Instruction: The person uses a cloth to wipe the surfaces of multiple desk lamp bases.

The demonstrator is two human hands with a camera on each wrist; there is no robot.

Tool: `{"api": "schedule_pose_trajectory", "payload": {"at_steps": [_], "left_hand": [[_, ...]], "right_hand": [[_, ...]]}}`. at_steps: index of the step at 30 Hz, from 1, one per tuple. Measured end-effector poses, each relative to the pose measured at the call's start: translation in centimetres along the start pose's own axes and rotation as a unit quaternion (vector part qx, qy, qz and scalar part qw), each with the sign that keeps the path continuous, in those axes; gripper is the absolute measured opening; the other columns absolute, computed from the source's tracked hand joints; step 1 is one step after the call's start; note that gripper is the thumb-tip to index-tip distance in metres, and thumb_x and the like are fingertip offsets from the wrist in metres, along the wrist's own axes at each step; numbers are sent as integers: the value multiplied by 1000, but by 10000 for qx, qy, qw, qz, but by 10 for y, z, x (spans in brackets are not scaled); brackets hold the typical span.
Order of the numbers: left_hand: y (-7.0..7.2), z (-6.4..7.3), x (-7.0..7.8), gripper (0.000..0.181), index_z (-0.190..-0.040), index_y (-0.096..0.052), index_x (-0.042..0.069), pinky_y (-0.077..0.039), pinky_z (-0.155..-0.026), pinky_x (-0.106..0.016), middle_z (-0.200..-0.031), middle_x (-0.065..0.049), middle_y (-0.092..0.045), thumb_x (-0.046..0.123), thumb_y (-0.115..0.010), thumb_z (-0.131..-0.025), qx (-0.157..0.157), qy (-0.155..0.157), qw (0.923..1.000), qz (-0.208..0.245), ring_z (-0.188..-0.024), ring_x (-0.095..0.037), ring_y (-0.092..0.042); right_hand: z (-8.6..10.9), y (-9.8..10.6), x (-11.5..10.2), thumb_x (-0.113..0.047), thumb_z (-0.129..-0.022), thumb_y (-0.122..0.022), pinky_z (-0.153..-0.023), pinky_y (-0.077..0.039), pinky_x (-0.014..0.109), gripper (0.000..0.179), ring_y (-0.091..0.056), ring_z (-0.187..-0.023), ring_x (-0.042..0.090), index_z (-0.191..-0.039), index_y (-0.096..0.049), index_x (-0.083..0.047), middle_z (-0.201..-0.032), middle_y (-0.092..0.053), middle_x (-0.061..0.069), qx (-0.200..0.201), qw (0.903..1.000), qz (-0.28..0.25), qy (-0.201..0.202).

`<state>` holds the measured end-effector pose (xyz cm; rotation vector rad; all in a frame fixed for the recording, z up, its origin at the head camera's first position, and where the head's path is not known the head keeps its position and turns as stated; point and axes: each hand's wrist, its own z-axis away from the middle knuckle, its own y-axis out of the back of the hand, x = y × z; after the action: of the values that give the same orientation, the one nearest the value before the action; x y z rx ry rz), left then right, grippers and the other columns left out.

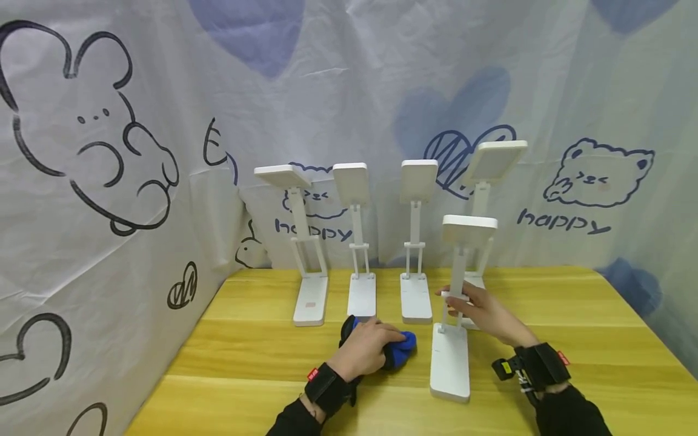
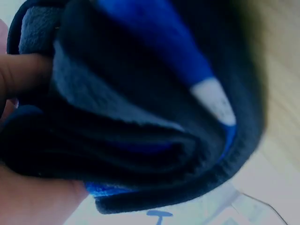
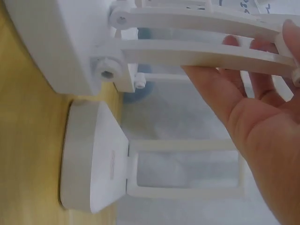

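My left hand [image 1: 366, 348] holds a folded blue and black cloth [image 1: 402, 349] low over the table, left of the front lamp. In the left wrist view the cloth [image 2: 140, 112] fills most of the frame, its layers folded over, with a small pale label on the blue part. My right hand [image 1: 488, 312] grips the front white desk lamp [image 1: 450, 366] by its stem, around the crossbar joint. Up close in the right wrist view, the lamp's two thin struts [image 3: 201, 54] run from the base to the fingers. Whether its base touches the table cannot be told.
Several more white desk lamps stand in a row at the back: one at the far left [image 1: 312, 300], two in the middle [image 1: 362, 290] and one behind the front lamp [image 1: 493, 162]. The wooden table [image 1: 245, 357] ends at a printed cloth backdrop [image 1: 354, 91].
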<state>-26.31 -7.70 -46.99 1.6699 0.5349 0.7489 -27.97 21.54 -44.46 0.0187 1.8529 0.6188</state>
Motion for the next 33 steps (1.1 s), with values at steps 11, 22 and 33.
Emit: {"api": "schedule_pose_trajectory", "payload": {"at_steps": [11, 22, 33], "left_hand": [[0, -18, 24, 56, -136, -60, 17, -48, -104, -30, -137, -2, -60, -8, -50, -88, 318, -421, 9981, 323, -124, -19, -58], [-11, -31, 42, 48, -132, -64, 22, -51, -99, -31, -136, 0, -61, 4, -61, -87, 428, -357, 9968, -572, -123, -18, -58], [-14, -48, 59, 42, -124, -68, 27, -53, -92, -30, -127, 6, -65, 16, -73, -84, 441, -394, 9895, -1316, -109, -15, -62]], "right_hand": [[-10, -6, 7, -24, -105, -45, -93, -55, 34, 40, -61, -118, 29, -132, -55, 3, -128, -61, 24, -179, 9993, -255, 187], [-13, -8, 6, -29, -105, -44, -93, -54, 29, 42, -59, -120, 35, -134, -53, 0, -127, -62, 19, -191, 9995, -240, -87], [-13, -10, 8, -27, -105, -44, -91, -55, 30, 41, -63, -114, 29, -132, -53, 3, -122, -64, 21, -42, 9998, -163, 55]]}}
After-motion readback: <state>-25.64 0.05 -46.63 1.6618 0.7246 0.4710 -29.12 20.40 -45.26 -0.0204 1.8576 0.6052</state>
